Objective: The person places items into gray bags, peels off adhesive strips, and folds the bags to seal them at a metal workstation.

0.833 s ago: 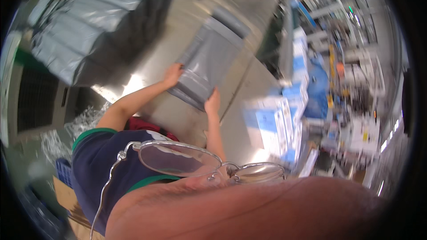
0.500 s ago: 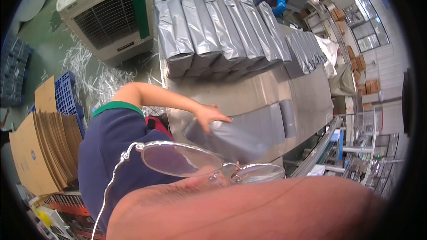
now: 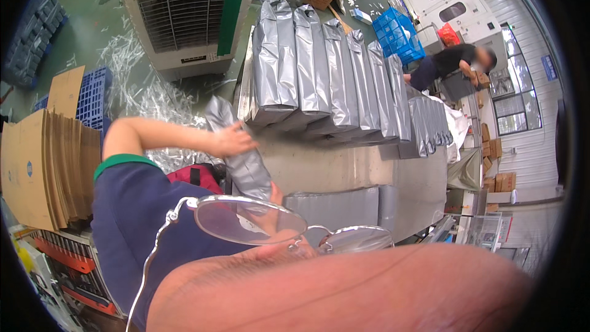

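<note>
While both hands grip a grey pouch (image 3: 243, 157) at the table's (image 3: 344, 169) near edge, left hand (image 3: 232, 140) on top, right hand (image 3: 275, 195) underneath, bare steel beside.

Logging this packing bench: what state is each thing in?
Held pouch: upright, gripped in both hands.
Left hand: clasping its upper part.
Right hand: mostly hidden, lower down.
Pouch row: lying overlapped on the table.
Cardboard stack: folded flat.

row of bags (image 3: 332, 67) on table (image 3: 344, 163), cooler (image 3: 184, 12) behind-left, cardboard stack (image 3: 43, 166) far left
</note>
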